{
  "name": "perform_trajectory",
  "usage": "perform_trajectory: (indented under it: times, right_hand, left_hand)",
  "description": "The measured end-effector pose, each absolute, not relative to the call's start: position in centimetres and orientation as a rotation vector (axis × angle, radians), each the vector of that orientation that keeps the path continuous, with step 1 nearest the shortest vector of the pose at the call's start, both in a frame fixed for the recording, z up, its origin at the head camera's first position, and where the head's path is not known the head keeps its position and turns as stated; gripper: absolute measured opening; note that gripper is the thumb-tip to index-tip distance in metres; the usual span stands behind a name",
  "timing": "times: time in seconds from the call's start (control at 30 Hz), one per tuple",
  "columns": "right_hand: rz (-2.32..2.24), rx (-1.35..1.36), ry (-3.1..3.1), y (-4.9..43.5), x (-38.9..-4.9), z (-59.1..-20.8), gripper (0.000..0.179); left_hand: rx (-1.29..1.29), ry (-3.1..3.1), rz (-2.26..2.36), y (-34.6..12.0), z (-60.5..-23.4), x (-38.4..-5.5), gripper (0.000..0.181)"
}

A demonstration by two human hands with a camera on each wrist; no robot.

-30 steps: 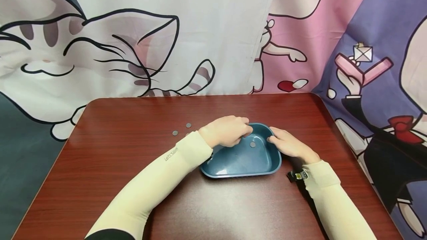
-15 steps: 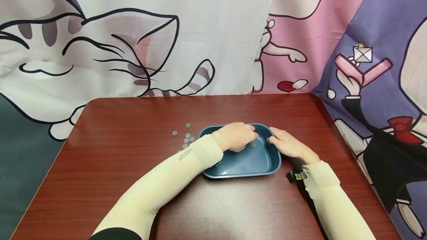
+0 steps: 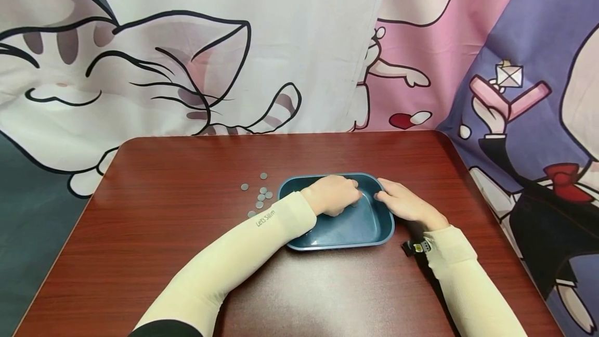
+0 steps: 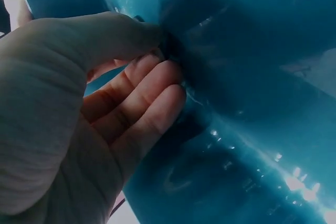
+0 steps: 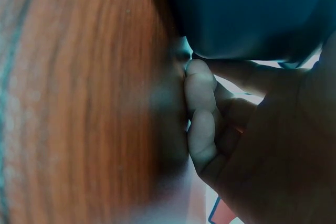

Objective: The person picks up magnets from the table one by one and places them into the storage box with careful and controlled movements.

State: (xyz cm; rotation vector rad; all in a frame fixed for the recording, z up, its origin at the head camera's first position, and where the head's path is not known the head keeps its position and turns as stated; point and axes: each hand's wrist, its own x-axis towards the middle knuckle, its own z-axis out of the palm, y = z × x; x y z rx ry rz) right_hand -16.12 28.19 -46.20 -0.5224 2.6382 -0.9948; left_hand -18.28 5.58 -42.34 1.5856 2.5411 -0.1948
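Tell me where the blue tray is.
In the head view, the blue tray sits on the table, right of the loose grey discs, with the right hand gripping its right end.

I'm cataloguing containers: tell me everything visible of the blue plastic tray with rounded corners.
The glossy blue, seemingly plastic tray has rounded corners, raised walls and a rim. It sits upright on the reddish-brown wooden-looking table. The right hand grips its right end, thumb over the rim; the left hand reaches inside, fingertip contact unclear. A cream sleeve hides part.
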Motion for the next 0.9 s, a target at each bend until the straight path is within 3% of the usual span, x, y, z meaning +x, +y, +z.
perform_trajectory:
  times: [0.9]
  right_hand:
    - [-0.992,-0.514,2.628,28.17,-16.15,-46.24,0.028]
  left_hand:
    - [1.587,2.569,-0.269,5.68,-42.65,-17.92,0.026]
